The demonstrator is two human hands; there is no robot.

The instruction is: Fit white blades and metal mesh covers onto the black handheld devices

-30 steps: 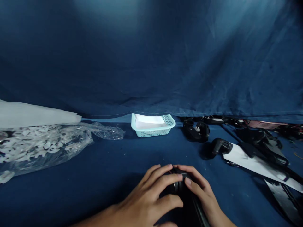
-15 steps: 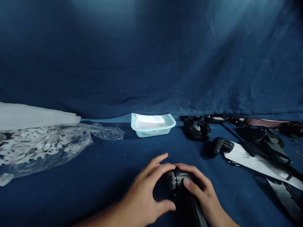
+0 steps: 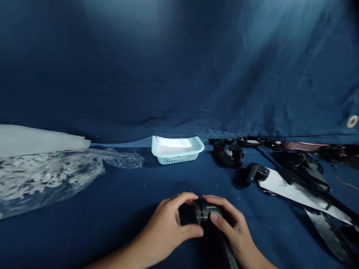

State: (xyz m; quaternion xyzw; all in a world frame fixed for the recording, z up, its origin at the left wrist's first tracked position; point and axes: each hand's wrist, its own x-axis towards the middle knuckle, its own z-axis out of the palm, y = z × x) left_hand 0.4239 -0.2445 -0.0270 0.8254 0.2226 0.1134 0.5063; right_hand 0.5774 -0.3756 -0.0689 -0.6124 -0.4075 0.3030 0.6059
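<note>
A black cylindrical part (image 3: pixel 206 215) with a ribbed ring at its left end lies on the blue cloth near the bottom middle, and a black strap or stem runs from it toward me. My left hand (image 3: pixel 168 228) curls its fingers and thumb around the ring end. My right hand (image 3: pixel 234 228) wraps over the body of the same part from the right. Both hands are closed on it.
A small pale-blue basket (image 3: pixel 177 154) with white paper inside stands at the back centre. A crumpled clear plastic bag (image 3: pixel 53 173) of white pieces lies at left. Several black parts (image 3: pixel 227 155) and white sheets (image 3: pixel 291 188) lie at right. A blue cloth backdrop hangs behind.
My left hand's fingers, spread half a second ago, have curled round the ring end. Both hands and the black part sit slightly further left in view.
</note>
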